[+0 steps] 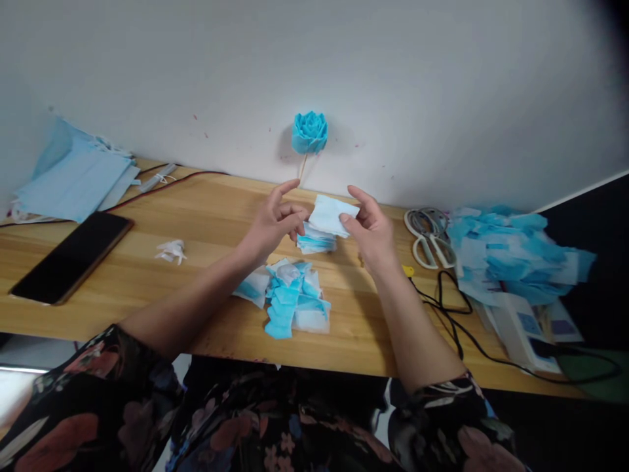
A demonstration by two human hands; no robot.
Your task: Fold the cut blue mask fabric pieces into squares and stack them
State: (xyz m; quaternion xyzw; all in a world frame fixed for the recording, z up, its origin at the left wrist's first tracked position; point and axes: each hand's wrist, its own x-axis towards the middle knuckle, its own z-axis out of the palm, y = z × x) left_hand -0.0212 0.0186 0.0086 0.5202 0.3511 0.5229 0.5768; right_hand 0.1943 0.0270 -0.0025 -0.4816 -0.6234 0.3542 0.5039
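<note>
My right hand [374, 237] grips a pale blue-white square of mask fabric [330, 213], its thumb on top and its index finger stretched out. Just below that square, a small stack of cut blue and white fabric squares [316, 241] rests on the table. My left hand [275, 223] is beside the left edge of the stack. Its index finger points outward, with the thumb apart from it and the other fingers curled. Nearer me lies a loose pile of blue and white fabric pieces [282, 308], some with scalloped edges.
Against the wall stands a blue fabric flower [310, 133] on a thin stick. Leftward are face masks [78, 174], a black phone [73, 255] and white scraps [171, 250]. At right are white-handled scissors [433, 252], a heap of blue fabric [511, 252], a white box [521, 328] and a black cable [455, 313].
</note>
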